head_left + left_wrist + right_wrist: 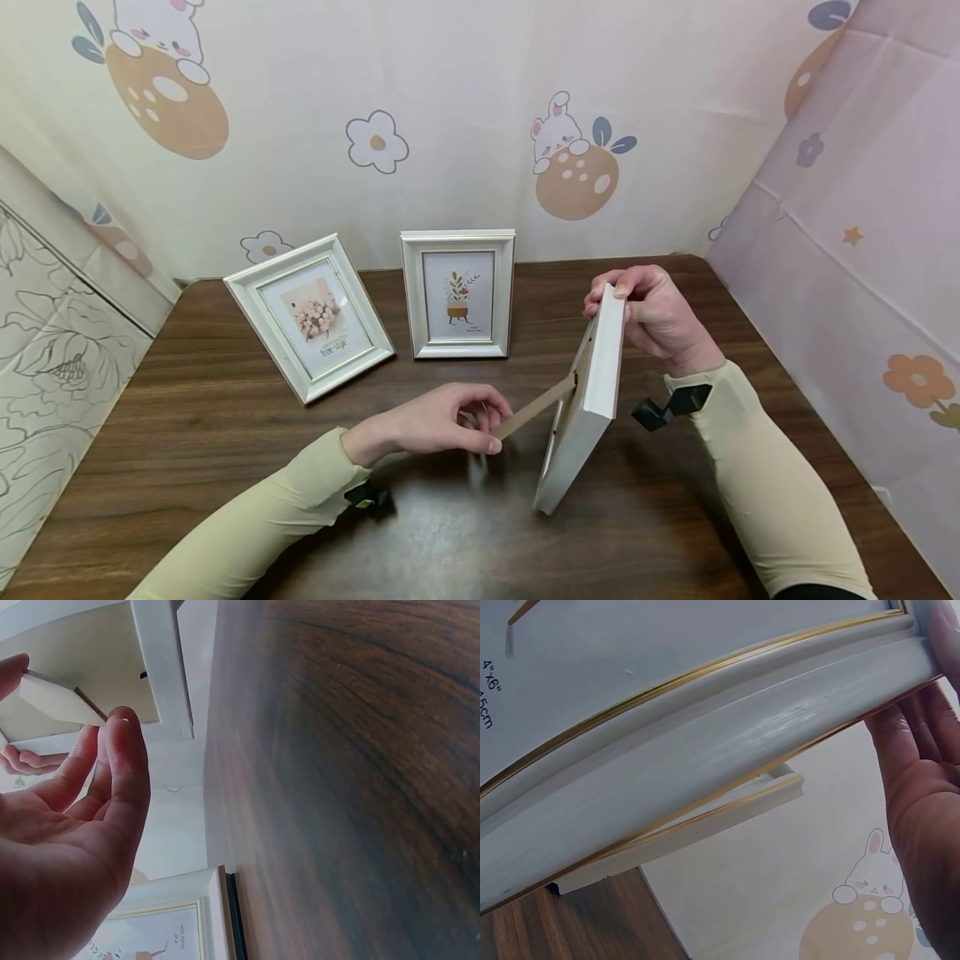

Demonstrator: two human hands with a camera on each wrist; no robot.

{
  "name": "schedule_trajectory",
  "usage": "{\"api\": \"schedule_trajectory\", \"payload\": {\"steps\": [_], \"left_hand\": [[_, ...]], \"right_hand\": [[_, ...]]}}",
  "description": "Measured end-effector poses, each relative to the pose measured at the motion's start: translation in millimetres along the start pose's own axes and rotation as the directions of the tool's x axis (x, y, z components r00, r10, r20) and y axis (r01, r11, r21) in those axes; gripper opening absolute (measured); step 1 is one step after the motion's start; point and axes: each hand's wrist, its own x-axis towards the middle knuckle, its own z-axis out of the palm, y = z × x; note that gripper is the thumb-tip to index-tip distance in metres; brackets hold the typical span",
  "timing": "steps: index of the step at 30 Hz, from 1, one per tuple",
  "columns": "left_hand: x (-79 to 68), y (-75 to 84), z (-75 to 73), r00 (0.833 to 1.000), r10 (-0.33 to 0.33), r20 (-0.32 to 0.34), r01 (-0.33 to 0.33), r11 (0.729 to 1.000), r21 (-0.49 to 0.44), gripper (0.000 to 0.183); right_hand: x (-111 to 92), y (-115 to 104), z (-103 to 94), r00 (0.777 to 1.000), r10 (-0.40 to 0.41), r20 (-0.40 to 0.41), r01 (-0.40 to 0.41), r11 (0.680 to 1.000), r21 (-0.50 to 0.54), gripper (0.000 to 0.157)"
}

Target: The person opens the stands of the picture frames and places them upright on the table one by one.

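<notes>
My right hand (pixel 663 321) grips the upper end of a white picture frame (pixel 592 392), fingers over one side and thumb along the edge. The frame is tilted with its back toward my left hand. From its brown backing (pixel 82 645) a flat support leg (pixel 536 408) stands swung out. My left hand (pixel 438 421) pinches the free end of that leg between thumb and fingertips, seen close up in the left wrist view. The right wrist view shows the frame's white, gold-lined border (pixel 727 742) and part of its printed sheet.
Two more white frames stand at the back of the dark wooden table (pixel 450 533): a flower-bouquet frame (pixel 277 321) turned at an angle on the left, and a potted-plant frame (pixel 408 292) in the middle. A printed curtain (pixel 450 83) hangs behind.
</notes>
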Motion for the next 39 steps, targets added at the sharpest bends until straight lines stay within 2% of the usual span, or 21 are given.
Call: {"api": "schedule_trajectory", "payload": {"steps": [12,25,32,39], "left_hand": [[0.0,-3.1,-1.2,1.0,0.009,-0.001,-0.009,1.0,0.0,0.036],[-5.6,-12.1,-8.3,1.0,0.014,-0.016,-0.014,1.0,0.002,0.039],[-14.0,-14.4,-14.8,0.995,-0.01,-0.099,0.015,0.999,0.045,0.03],[-21.2,-17.4,-20.7,0.983,-0.043,-0.18,0.046,0.999,0.017,0.026]], "right_hand": [[0,-1,-0.2,1.0,0.003,0.005,-0.003,1.0,0.0,0.018],[-9,-10,-4.3,0.998,-0.062,-0.023,0.062,0.998,0.009,0.017],[-17,-18,-8.6,0.997,-0.068,-0.048,0.068,0.998,-0.014,0.018],[-26,-23,-10.5,0.987,-0.101,-0.125,0.091,0.993,-0.081,0.022]]}}
